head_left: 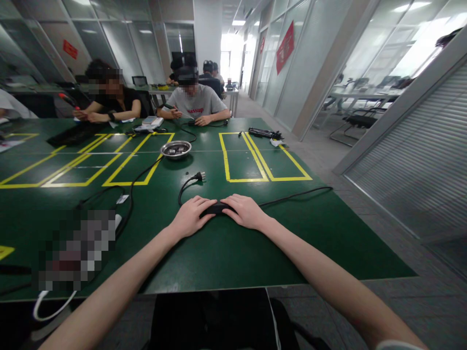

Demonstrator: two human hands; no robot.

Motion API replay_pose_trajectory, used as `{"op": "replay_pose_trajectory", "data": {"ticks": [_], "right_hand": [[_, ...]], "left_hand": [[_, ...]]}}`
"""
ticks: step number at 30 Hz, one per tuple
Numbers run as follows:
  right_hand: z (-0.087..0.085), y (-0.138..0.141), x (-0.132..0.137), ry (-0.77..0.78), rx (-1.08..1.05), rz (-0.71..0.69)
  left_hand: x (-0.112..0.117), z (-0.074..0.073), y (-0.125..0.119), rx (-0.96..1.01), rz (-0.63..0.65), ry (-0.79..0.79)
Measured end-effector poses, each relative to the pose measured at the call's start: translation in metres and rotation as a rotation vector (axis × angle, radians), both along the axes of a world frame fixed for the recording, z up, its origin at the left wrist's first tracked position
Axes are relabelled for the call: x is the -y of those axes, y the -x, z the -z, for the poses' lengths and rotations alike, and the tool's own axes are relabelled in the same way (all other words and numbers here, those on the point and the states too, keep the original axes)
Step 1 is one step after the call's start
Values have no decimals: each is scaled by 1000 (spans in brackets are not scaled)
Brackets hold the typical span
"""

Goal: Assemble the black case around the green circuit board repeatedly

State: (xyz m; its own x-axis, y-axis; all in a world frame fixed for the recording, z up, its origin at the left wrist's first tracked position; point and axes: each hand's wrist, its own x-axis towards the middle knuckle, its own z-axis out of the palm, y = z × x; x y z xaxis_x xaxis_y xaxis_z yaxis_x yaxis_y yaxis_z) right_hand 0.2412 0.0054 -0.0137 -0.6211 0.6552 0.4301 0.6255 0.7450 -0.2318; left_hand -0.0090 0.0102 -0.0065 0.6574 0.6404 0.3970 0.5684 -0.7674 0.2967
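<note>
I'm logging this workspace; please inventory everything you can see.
Corded block: one, black, centre
Plug: one, black, beyond block
Bowl: one, silver, beyond plug
Table: one, green, foreground
Tape outlines: several, yellow, tabletop
Folded bundle: one, black, table's far right
Pixelated clutter: uncounted, mixed colours, table's left
People: several, varied clothing, beyond table
Chairs: several, dark, background
Signs: several, red, walls
Left hand: one, bare, gripping block's left end
Right hand: one, bare, gripping block's right end

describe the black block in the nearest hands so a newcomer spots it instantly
Start with the green table and look at its near half. There the left hand and right hand hold a black block between them. Unlike the black plug and metal bowl farther back, it is gripped at both ends.
</note>
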Motion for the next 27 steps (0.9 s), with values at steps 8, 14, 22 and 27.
{"op": "replay_pose_trajectory", "data": {"ticks": [8,14,22,27], "right_hand": [[2,1,2,-15,-36,-19],[3,2,4,-47,-35,11],[4,-1,0,193,-178,134],[4,-2,1,160,-205,113]], "left_hand": [[1,-4,-1,56,-32,105],[-18,-16,-3,119,-74,519],[-15,-9,-8,193,-68,278],[-11,-6,-13,13,-14,108]]}}
